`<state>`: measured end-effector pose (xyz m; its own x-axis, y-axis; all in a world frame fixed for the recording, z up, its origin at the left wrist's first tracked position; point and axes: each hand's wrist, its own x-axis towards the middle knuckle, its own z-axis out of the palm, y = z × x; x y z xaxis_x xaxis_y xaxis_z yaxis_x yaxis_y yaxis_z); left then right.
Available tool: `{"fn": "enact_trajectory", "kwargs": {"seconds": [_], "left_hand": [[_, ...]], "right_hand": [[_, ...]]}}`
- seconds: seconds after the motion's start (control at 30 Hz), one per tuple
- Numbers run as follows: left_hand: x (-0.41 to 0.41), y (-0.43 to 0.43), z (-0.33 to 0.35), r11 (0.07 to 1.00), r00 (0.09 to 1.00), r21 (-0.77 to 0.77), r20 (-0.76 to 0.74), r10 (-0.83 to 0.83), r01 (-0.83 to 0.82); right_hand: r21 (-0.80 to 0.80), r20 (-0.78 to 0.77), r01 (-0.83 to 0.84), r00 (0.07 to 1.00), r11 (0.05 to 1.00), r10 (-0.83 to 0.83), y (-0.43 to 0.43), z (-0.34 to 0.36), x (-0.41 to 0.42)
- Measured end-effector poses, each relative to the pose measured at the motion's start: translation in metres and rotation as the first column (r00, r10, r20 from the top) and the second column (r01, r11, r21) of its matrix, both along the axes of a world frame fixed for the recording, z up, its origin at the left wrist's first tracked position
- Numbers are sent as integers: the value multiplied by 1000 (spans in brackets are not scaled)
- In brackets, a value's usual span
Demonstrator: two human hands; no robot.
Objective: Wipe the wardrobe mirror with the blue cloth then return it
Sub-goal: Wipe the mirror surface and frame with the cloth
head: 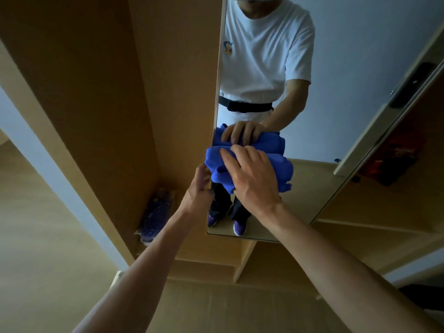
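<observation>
The right hand (252, 176) pressed the bunched blue cloth (281, 169) against the lower part of the mirror (336, 80), fingers spread over it. The left hand (199, 188) sat at the mirror's left edge, apparently steadying it; its fingers were hidden, so the grip could not be told. Wiping looked underway, with the upper glass likely left to do and the cloth's return not yet done. Left of the mirror, an open wardrobe compartment (96, 92) held a bagged purple bundle (156, 212).
</observation>
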<state>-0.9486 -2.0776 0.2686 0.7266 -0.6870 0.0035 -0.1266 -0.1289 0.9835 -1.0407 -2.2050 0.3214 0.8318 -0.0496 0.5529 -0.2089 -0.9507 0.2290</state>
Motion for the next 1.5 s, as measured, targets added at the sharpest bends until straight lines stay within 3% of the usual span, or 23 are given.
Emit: {"fn": "enact_trajectory", "kwargs": {"seconds": [0.13, 0.37, 0.57, 0.73, 0.93, 1.17, 1.33, 1.5], "left_hand": [[11, -2, -6, 999, 1000, -27, -20, 22, -22], [8, 2, -11, 998, 999, -52, -36, -38, 36], [-1, 0, -13, 1000, 1000, -30, -28, 5, -6], [-16, -4, -14, 999, 999, -9, 9, 40, -40], [-21, -8, -15, 997, 993, 6, 91, 73, -74], [-26, -16, -18, 989, 991, 63, 45, 129, -131], [-28, -17, -18, 986, 989, 102, 73, 125, -132], [-34, -16, -24, 985, 988, 118, 104, 116, -128]], "right_hand": [[1, -28, 28, 999, 1000, -28, 1, -30, 4], [-11, -260, 64, 963, 998, -64, 1, -71, -8], [67, -83, 45, 996, 997, -40, -16, -36, -26], [36, 80, 30, 996, 999, -33, -41, 5, -42], [3, 117, 7, 993, 1000, -7, -52, -2, -43], [-13, -43, 15, 999, 1000, -16, -44, -40, -42], [-17, -252, 43, 967, 999, -46, -44, -69, -54], [70, -168, 4, 986, 998, 7, -56, -62, -61]]}}
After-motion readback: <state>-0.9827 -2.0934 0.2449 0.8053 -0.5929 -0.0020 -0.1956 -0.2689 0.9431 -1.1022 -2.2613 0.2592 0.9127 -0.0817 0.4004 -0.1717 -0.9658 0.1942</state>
